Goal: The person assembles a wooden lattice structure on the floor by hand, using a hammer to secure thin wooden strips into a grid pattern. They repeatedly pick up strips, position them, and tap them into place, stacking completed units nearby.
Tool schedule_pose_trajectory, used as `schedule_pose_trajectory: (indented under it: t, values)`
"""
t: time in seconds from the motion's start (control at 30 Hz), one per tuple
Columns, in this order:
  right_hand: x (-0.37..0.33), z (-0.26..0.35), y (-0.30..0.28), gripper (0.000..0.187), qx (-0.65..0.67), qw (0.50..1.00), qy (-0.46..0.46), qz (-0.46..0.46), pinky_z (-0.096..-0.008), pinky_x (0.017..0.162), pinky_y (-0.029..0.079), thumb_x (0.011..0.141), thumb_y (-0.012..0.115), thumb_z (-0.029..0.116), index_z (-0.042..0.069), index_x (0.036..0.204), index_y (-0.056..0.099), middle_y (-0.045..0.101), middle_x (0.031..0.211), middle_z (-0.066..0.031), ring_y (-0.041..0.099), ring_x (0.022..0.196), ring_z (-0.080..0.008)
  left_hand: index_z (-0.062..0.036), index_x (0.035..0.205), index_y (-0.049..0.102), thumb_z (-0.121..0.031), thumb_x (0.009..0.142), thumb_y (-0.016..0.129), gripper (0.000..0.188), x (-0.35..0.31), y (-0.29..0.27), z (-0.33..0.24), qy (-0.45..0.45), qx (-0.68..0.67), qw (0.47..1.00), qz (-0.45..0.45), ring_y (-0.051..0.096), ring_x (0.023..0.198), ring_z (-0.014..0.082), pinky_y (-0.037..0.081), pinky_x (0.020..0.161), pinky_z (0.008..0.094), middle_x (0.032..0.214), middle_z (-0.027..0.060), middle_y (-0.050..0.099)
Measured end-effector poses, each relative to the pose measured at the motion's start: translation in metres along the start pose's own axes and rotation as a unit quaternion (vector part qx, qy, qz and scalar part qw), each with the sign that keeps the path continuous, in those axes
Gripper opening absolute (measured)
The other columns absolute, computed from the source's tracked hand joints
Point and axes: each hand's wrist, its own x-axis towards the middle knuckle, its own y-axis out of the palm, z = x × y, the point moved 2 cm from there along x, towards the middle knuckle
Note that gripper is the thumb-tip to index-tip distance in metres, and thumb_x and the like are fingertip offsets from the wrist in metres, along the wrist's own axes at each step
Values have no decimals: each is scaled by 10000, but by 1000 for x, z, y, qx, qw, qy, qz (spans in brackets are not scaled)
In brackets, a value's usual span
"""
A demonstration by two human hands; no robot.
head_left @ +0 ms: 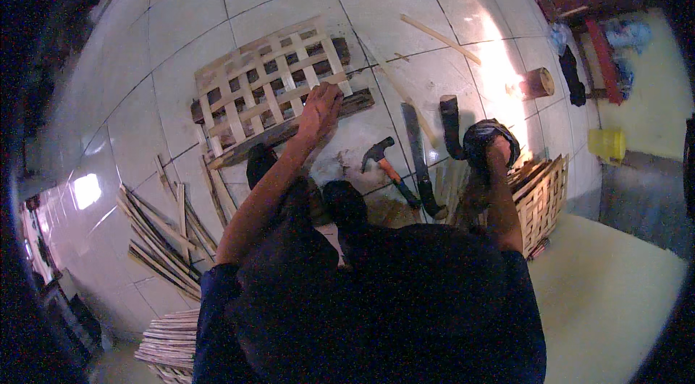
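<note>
The left hand point(321, 104) lies flat, fingers together, pressing the near right edge of the woven bamboo lattice point(271, 80) where it rests on two dark wooden battens point(297, 127) on the tiled floor point(181, 15). The right hand point(496, 146) is closed around a dark round container point(486, 138) to the right, beyond the hammer point(387, 163) and machete point(418, 152). To do this well, the person would best keep that palm weight directly over the batten so the strips stay seated and do not spring apart.
</note>
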Motion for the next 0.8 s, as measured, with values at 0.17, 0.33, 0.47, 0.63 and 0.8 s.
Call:
schedule_pose_trajectory:
  t: [0.17, 0.33, 0.47, 0.63, 0.8]
  values:
    - [-11, -12, -4, 291, 18, 999, 30, 20, -412, 754, 535, 882, 571, 299, 34, 989, 627, 669, 909, -171, 654, 874, -309, -37, 980, 572, -118, 864, 570, 142, 5, 9, -2, 30, 2, 999, -40, 540, 991, 375, 436, 887, 466, 998, 175, 580]
    - [-45, -6, -60, 266, 22, 1000, 13, -10, -376, 727, 520, 874, 595, 294, 45, 962, 625, 664, 870, -151, 648, 821, -271, -42, 995, 581, -126, 860, 580, 159, 7, 6, -8, 34, -33, 998, -38, 556, 971, 371, 455, 871, 464, 1005, 168, 592]
    - [-99, 89, -127, 247, 183, 962, -148, -137, -348, 705, 507, 868, 614, 290, 54, 941, 623, 659, 840, -135, 643, 779, -241, -56, 964, 582, -134, 798, 640, 192, 3, -5, -6, -13, -105, 993, -59, 589, 909, 358, 469, 792, 438, 940, 129, 604]
    - [-164, 248, -145, 210, 458, 837, -300, 7, -348, 685, 497, 841, 654, 210, 35, 951, 620, 658, 836, -135, 646, 752, -229, -79, 1006, 659, -149, 766, 695, 253, 15, -21, -29, -22, -124, 992, 20, 612, 937, 302, 481, 832, 382, 1007, 84, 661]
    - [-179, 342, -151, 183, 432, 818, -379, 15, -386, 671, 496, 821, 625, 168, 10, 908, 595, 649, 826, -174, 637, 752, -326, -85, 1054, 680, -158, 770, 703, 294, 13, -31, -31, -60, -178, 981, 53, 619, 962, 270, 481, 859, 352, 1012, 79, 681]
